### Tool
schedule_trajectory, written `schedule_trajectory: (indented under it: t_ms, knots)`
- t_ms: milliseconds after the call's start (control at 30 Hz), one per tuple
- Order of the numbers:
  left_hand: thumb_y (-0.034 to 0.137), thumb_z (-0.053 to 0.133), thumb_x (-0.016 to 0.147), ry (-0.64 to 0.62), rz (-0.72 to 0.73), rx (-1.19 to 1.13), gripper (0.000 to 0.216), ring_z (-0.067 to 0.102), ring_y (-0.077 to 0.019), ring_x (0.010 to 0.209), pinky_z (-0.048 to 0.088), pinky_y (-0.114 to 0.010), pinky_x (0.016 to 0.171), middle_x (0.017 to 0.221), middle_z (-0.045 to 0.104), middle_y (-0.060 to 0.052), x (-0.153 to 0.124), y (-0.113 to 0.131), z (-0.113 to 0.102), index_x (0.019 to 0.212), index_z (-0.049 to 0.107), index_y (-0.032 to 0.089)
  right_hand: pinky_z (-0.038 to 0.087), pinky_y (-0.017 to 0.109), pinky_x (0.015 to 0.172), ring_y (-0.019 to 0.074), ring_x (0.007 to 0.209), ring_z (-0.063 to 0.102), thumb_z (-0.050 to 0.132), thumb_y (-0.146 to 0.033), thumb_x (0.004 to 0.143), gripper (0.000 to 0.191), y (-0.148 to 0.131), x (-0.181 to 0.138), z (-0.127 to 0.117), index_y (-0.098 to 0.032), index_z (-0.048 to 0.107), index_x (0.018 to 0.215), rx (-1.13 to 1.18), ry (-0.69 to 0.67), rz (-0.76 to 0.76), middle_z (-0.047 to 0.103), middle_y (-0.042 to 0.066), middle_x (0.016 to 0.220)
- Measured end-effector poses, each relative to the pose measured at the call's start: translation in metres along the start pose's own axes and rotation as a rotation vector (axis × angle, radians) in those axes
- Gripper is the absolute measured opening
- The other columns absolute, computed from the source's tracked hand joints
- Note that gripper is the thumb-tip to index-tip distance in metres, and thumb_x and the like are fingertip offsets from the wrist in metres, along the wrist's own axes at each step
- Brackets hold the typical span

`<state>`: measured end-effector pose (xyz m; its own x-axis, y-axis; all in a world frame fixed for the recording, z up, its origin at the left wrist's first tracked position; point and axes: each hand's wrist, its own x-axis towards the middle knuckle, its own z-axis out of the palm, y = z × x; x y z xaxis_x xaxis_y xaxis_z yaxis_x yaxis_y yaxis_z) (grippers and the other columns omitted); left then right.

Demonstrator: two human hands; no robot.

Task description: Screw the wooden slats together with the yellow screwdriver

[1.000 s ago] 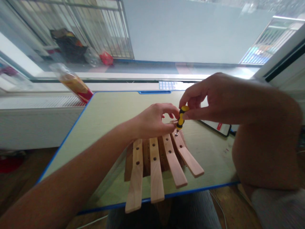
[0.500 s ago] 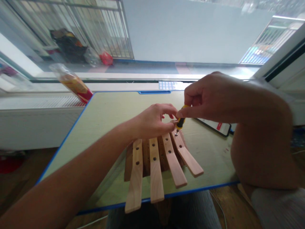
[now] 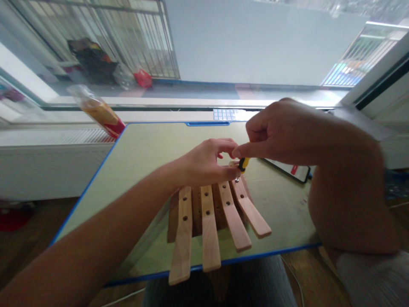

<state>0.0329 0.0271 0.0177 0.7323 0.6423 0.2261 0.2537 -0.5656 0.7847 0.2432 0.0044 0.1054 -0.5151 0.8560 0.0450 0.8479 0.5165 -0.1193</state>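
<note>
My right hand (image 3: 275,132) is closed around a small yellow-and-black screwdriver (image 3: 243,164), which stands tilted over the rightmost wooden slat (image 3: 254,213). Its tip meets a screw (image 3: 237,180) near that slat's upper end. My left hand (image 3: 207,164) curls over the tops of the slats, its thumb against the screwdriver's lower end; its other fingertips are partly hidden beside my right thumb. Several pale slats, each with two holes or screws, fan out toward me over a darker wooden base (image 3: 196,221). The third slat (image 3: 234,226) lies just left of the rightmost.
The pale table (image 3: 150,145) has a blue rim, and the left slats overhang its near edge. A phone (image 3: 290,168) with a cable lies behind my right wrist. Beyond the left corner leans a plastic-wrapped food packet (image 3: 102,113). A window sill runs behind the table.
My right hand has turned slightly, rolling the screwdriver. My left thumb has shifted right against the screwdriver's lower end. The slats look nearly unmoved.
</note>
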Motion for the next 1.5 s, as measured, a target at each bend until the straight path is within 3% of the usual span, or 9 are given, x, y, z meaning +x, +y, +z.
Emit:
schedule_trajectory:
  t_ms: [167, 400, 533, 600, 667, 800, 1000, 1133, 1500]
  knots:
    - [0.045, 0.082, 0.086, 0.036, -0.031, -0.025, 0.032, 0.065, -0.0191, 0.094, 0.047, -0.032, 0.085, 0.096, 0.073, -0.002, 0.000, -0.001, 0.001, 0.098, 0.073, 0.017, 0.022, 0.034, 0.050, 0.0067, 0.043, 0.026, 0.071, -0.059, 0.087, 0.057, 0.000, 0.002, 0.003, -0.021, 0.051, 0.050, -0.011, 0.034, -0.003, 0.035, -0.007, 0.041]
    - [0.037, 0.080, 0.089, 0.080, -0.011, -0.052, 0.022, 0.063, -0.0161, 0.087, 0.045, -0.030, 0.078, 0.090, 0.071, -0.002, 0.000, -0.003, 0.001, 0.086, 0.074, 0.016, 0.024, 0.034, 0.052, 0.0067, 0.043, 0.029, 0.070, -0.062, 0.090, 0.056, 0.000, 0.000, 0.001, -0.021, 0.058, 0.053, -0.002, -0.023, 0.016, 0.039, -0.006, 0.041]
    - [0.038, 0.080, 0.090, 0.070, 0.002, -0.050, 0.020, 0.066, -0.0176, 0.093, 0.047, -0.032, 0.083, 0.100, 0.076, -0.004, -0.002, -0.006, -0.001, 0.090, 0.079, 0.018, 0.034, 0.032, 0.058, 0.0097, 0.054, 0.047, 0.071, -0.058, 0.090, 0.038, 0.004, -0.006, -0.006, -0.021, 0.079, 0.081, 0.044, 0.001, -0.095, 0.063, -0.003, 0.061]
    - [0.040, 0.080, 0.091, 0.059, 0.007, -0.043, 0.022, 0.068, -0.0189, 0.097, 0.048, -0.034, 0.086, 0.106, 0.077, -0.004, -0.002, -0.008, -0.001, 0.097, 0.082, 0.020, 0.040, 0.032, 0.065, 0.0123, 0.065, 0.059, 0.071, -0.048, 0.092, 0.030, 0.006, -0.008, -0.010, -0.022, 0.082, 0.101, 0.101, 0.008, -0.209, 0.076, 0.000, 0.082]
    - [0.042, 0.078, 0.092, 0.045, 0.012, -0.036, 0.024, 0.069, -0.0202, 0.099, 0.049, -0.035, 0.088, 0.110, 0.078, -0.005, -0.002, -0.010, -0.002, 0.103, 0.083, 0.021, 0.044, 0.033, 0.068, 0.0146, 0.072, 0.065, 0.068, -0.040, 0.093, 0.028, 0.006, -0.009, -0.012, -0.023, 0.082, 0.109, 0.171, -0.030, -0.278, 0.080, 0.002, 0.094]
    - [0.040, 0.075, 0.095, 0.011, 0.021, -0.024, 0.025, 0.070, -0.0223, 0.105, 0.050, -0.037, 0.091, 0.114, 0.077, -0.008, -0.001, -0.011, -0.002, 0.106, 0.081, 0.019, 0.047, 0.035, 0.063, 0.0185, 0.069, 0.067, 0.068, -0.035, 0.088, 0.022, 0.003, -0.009, -0.013, -0.024, 0.084, 0.099, 0.195, -0.105, -0.208, 0.080, 0.003, 0.086]
    - [0.042, 0.078, 0.092, 0.013, 0.001, 0.002, 0.030, 0.069, -0.0224, 0.108, 0.050, -0.037, 0.090, 0.115, 0.077, -0.007, -0.001, -0.014, 0.000, 0.109, 0.078, 0.018, 0.045, 0.033, 0.057, 0.0152, 0.061, 0.062, 0.063, -0.029, 0.088, 0.023, -0.001, -0.008, -0.010, -0.022, 0.083, 0.095, 0.086, -0.080, -0.150, 0.079, 0.003, 0.081]
    - [0.042, 0.078, 0.091, 0.021, 0.003, 0.008, 0.029, 0.069, -0.0210, 0.104, 0.050, -0.036, 0.088, 0.109, 0.077, -0.006, -0.001, -0.014, 0.001, 0.107, 0.079, 0.018, 0.036, 0.032, 0.050, 0.0124, 0.053, 0.053, 0.067, -0.035, 0.088, 0.018, 0.001, -0.006, -0.008, -0.023, 0.081, 0.083, 0.063, -0.077, -0.087, 0.072, -0.002, 0.068]
    - [0.040, 0.080, 0.090, 0.037, -0.006, -0.004, 0.026, 0.068, -0.0201, 0.100, 0.049, -0.034, 0.086, 0.103, 0.076, -0.005, 0.000, -0.008, 0.003, 0.100, 0.078, 0.017, 0.028, 0.032, 0.054, 0.0080, 0.050, 0.039, 0.071, -0.047, 0.089, 0.034, -0.003, -0.006, -0.004, -0.021, 0.071, 0.068, 0.022, -0.019, -0.044, 0.055, -0.005, 0.053]
